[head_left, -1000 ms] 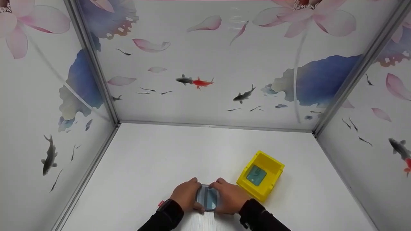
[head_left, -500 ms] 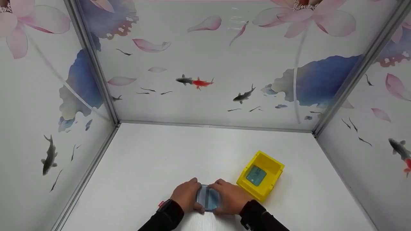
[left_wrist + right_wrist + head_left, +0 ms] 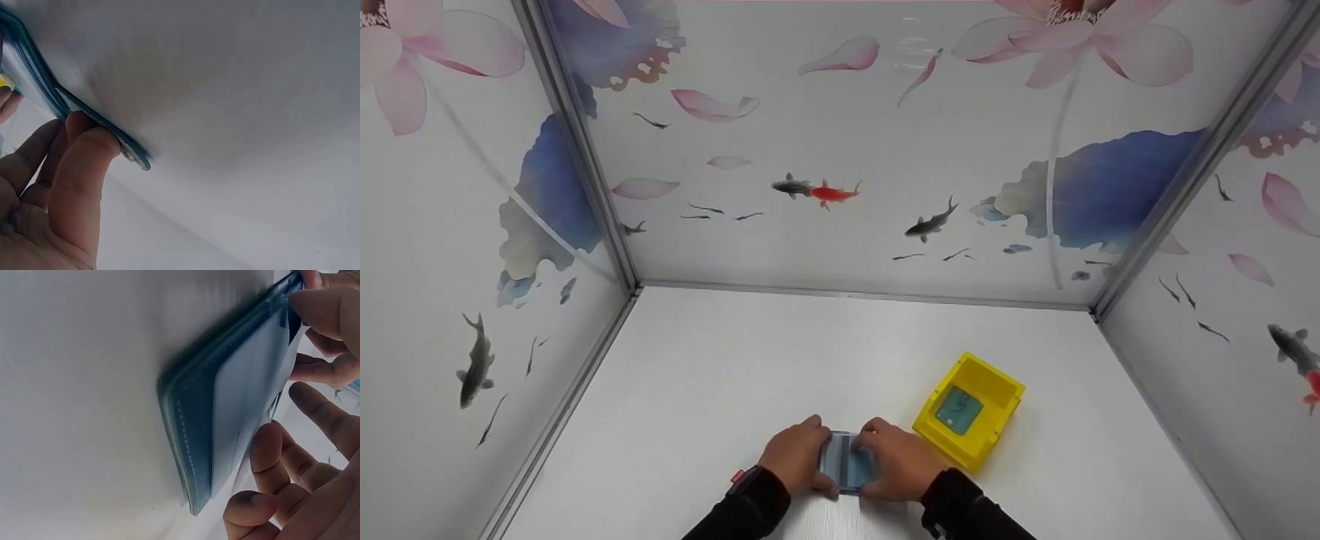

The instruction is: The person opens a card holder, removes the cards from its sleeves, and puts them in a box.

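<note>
A small teal card holder (image 3: 845, 465) with stitched edges and a clear or pale sleeve lies open near the table's front edge. My left hand (image 3: 793, 457) grips its left side, with the thumb (image 3: 87, 169) at the near edge. At its right side, my right hand (image 3: 906, 461) has curled fingers (image 3: 267, 441) against the pale sleeve (image 3: 244, 405), which stands a little away from the stitched cover in the right wrist view. The exact contact of the right thumb is hard to see. Behind the right hand, a similar teal item (image 3: 958, 409) lies inside a yellow bin (image 3: 999, 367).
The yellow bin stands turned at an angle, just beyond the right hand. White panels (image 3: 840, 135) printed with fish and petals enclose the white table (image 3: 750, 352) at the back and both sides. Metal strips (image 3: 847, 294) run along the panel edges.
The right hand's fingers have drawn back and curled more over the sleeve, showing more of the card holder's right half. The left hand and the yellow bin stay in place.
</note>
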Demonstrator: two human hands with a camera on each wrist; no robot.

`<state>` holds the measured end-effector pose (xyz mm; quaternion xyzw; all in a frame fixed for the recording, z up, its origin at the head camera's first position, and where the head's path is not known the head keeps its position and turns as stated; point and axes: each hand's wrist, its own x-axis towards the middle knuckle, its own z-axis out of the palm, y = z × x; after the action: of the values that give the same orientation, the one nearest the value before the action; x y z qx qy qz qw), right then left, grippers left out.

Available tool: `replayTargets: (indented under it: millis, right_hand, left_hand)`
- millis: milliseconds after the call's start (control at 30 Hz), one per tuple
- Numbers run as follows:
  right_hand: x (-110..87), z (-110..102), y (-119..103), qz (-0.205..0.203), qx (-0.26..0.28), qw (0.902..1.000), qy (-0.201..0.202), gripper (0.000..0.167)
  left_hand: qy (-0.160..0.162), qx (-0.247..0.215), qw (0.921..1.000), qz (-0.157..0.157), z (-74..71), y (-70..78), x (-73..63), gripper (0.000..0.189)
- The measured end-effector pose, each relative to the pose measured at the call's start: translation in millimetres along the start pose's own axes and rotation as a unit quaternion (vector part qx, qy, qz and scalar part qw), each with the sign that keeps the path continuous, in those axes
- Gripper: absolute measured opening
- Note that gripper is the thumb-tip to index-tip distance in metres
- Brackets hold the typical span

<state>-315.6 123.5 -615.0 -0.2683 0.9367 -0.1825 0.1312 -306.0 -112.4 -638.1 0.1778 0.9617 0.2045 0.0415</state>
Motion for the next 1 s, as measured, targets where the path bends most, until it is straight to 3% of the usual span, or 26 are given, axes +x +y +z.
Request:
replayTargets:
  millis: [233, 500, 1000]
  right_hand:
    - [-3.7, -4, 3, -0.002, 0.019, 0.9998, 0.000, 0.057]
    - [-9.2, -10, 5, -0.004, 0.034, 0.9994, 0.004, 0.055]
    - [-22.0, -32, 10, 0.042, 0.018, 0.9989, -0.009, 0.050]
  left_hand:
    - [-0.003, -0.005, 1.0000, -0.002, 0.1, 0.7, -0.4, 0.078]
    - [0.011, -0.010, 0.9997, 0.019, 3.4, -3.2, -0.1, 0.073]
    - [0.017, -0.012, 0.9996, 0.017, 1.1, -2.4, -2.2, 0.075]
